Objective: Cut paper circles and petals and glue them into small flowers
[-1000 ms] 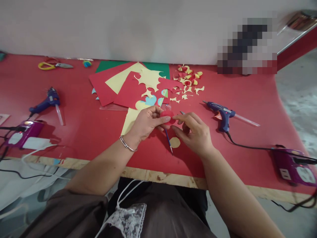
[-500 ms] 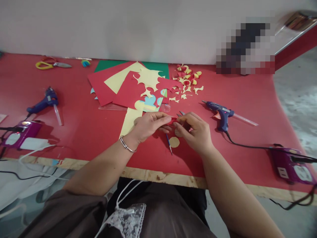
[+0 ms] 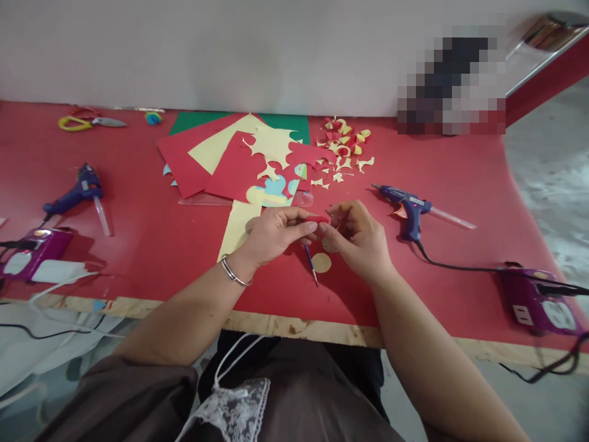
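Between both hands, over the red tabletop, is a small red paper piece, seen nearly edge-on. My left hand pinches its left part between thumb and fingers. My right hand is closed at the piece's right end, thumb and fingertip against it. Below the hands lie a pale yellow paper circle and a thin blue pointed tool, its upper end hidden by my left hand. Another pale circle is partly covered by my right hand.
Red, yellow and green sheets lie at the back, with paper scraps and folded pieces beside them. Glue guns stand right and left, wired to purple power strips. Scissors lie at the far left.
The fingers have shifted on the red paper piece, and more of its edge shows above my left thumb. The whole view has moved slightly; objects on the table stay put.
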The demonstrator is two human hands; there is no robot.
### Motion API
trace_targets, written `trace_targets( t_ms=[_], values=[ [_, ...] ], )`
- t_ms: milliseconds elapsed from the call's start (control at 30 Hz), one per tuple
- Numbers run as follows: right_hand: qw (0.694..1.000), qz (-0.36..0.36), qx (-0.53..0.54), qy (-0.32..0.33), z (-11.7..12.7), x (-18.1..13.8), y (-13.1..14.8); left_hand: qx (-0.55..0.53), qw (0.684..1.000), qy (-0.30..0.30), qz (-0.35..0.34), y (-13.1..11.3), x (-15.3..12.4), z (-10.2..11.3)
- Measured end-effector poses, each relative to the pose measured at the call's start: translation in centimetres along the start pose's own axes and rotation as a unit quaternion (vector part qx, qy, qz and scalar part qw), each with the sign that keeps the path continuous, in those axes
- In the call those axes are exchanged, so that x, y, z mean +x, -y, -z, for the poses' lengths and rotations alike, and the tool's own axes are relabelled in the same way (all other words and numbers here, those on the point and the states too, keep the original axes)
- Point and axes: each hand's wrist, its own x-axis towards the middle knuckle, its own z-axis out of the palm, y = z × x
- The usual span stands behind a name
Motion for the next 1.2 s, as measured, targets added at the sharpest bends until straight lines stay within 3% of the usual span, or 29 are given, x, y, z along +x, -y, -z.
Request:
trace_targets(
  t_ms=[300, 533, 800, 1200],
  values=[
    [0.999, -0.013, 0.019, 0.040, 0.2, 0.0, 0.2, 0.045, 0.998, 0.014, -0.030, 0.1, 0.0, -0.1],
    [0.997, -0.022, 0.048, 0.047, 0.2, 0.0, 0.3, 0.151, 0.986, -0.003, -0.073, 0.6, -0.2, 0.4],
    [0.997, -0.030, 0.045, 0.052, 0.1, 0.0, 0.0, 0.065, 0.997, 0.029, 0.004, 0.3, 0.1, 0.5],
    [0.994, -0.036, 0.055, 0.083, 0.2, 0.0, -0.7, 0.012, 0.997, 0.058, 0.049, 0.5, 0.4, 0.6]
  ],
)
